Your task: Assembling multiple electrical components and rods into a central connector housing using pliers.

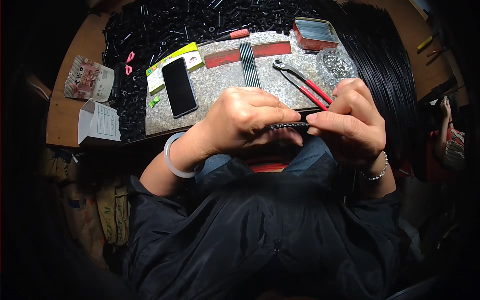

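A thin black strip with a beaded edge (287, 126) spans between my two hands, just past the near edge of the work board. My left hand (252, 115) is closed on its left part, fingers together and thumb hidden in part. The right hand (352, 120) pinches its right end between thumb and fingertips. Beyond my hands, red-handled pliers (305, 86) lie with their jaws pointing away. A row of thin metal rods (249, 65) lies across a red bar (272, 49), close to my left hand.
A phone (180, 87) rests against a yellow-green box (200, 61) on the speckled board (212, 77). A red tin (315, 42) and a clear bag of small metal pieces (336, 64) stand right. Black parts (210, 20) heap behind; long black strands (382, 65) lie right. Another person (452, 145) is far right.
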The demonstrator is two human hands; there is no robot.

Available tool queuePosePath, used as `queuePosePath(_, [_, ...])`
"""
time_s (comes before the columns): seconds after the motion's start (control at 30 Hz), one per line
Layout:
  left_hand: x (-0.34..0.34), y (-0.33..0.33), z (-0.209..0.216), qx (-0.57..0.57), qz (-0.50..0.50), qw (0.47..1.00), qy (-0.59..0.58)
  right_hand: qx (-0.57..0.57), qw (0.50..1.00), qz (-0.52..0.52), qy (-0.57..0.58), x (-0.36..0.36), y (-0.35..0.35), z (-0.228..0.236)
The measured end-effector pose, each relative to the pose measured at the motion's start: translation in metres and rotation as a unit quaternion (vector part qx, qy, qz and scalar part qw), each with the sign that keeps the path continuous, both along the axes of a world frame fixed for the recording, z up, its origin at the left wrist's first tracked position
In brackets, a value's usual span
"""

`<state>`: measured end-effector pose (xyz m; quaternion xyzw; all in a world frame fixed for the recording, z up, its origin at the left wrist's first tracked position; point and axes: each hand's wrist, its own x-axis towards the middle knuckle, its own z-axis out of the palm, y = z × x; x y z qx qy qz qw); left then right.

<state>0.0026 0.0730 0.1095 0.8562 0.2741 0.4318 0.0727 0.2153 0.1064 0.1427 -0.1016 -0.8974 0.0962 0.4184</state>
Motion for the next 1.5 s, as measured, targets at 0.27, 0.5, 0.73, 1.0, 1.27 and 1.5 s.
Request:
queuePosePath(0.27, [-0.003,0.006,-0.001,0.034,-0.015,0.999,0.014,-0.041,0.993,0.113,-0.005,-0.013,0.011,0.000])
queuePosePath(0.5, [-0.007,0.006,-0.005,0.005,0.011,0.998,0.059,-0.017,0.995,0.102,0.009,-0.022,0.013,0.003])
queuePosePath(0.73, [-0.062,0.057,-0.058,-0.083,0.083,0.896,0.429,-0.390,0.914,0.097,0.062,-0.033,-0.006,-0.101])
queuePosePath(1.0, [-0.062,0.084,-0.105,-0.060,0.131,0.915,0.378,-0.431,0.854,-0.078,0.282,-0.063,-0.044,-0.146])
queuePosePath(1.27, [0.050,-0.038,-0.094,-0.107,0.223,0.942,0.228,-0.473,0.626,0.160,0.599,0.070,-0.044,-0.070])
queuePosePath(1.5, [0.035,-0.091,-0.010,0.020,0.279,0.906,0.317,-0.686,0.593,0.153,0.391,0.079,-0.097,-0.079])
